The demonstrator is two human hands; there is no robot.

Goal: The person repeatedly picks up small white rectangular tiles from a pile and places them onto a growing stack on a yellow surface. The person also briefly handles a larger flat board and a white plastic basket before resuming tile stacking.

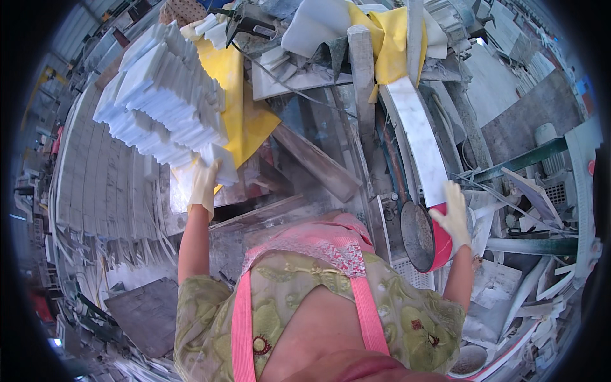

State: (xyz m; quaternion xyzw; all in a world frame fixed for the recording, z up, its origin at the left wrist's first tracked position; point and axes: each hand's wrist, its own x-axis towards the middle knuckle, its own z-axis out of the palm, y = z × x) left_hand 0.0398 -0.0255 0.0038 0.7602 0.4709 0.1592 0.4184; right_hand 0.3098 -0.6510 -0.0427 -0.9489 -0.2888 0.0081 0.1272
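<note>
The left grip [203, 184], in a pale cream glove, has its fingertips at a small white stone slab [217, 160] at the near corner of a tall stack of white, grey-veined stone slabs [167, 89]; whether its fingers are closed on that slab I cannot tell. The stack rises just beyond this grip. The right grip [453, 216], gloved alike, is released, fingers spread, over a curved red band [440, 240]. Just beside its fingertips is the near end of a long, flat white marble strip [418, 140], which runs away from the grip toward a draped yellow sheet [389, 48].

The strip looks stiff, fairly heavy and brittle, perhaps slick under a dusty glove; it is probably best held by both long edges, supported along its length. The small slab seems lighter, with edges likely to chip, and is best pinched across its thickness.

Counted: two grips, one strip, one red band, one stack whose slabs are too tightly packed to number, and two yellow sheets, the second a yellow sheet [234, 95] beyond and right of the left grip. One brown wooden beam [318, 160] slants between the grips.
</note>
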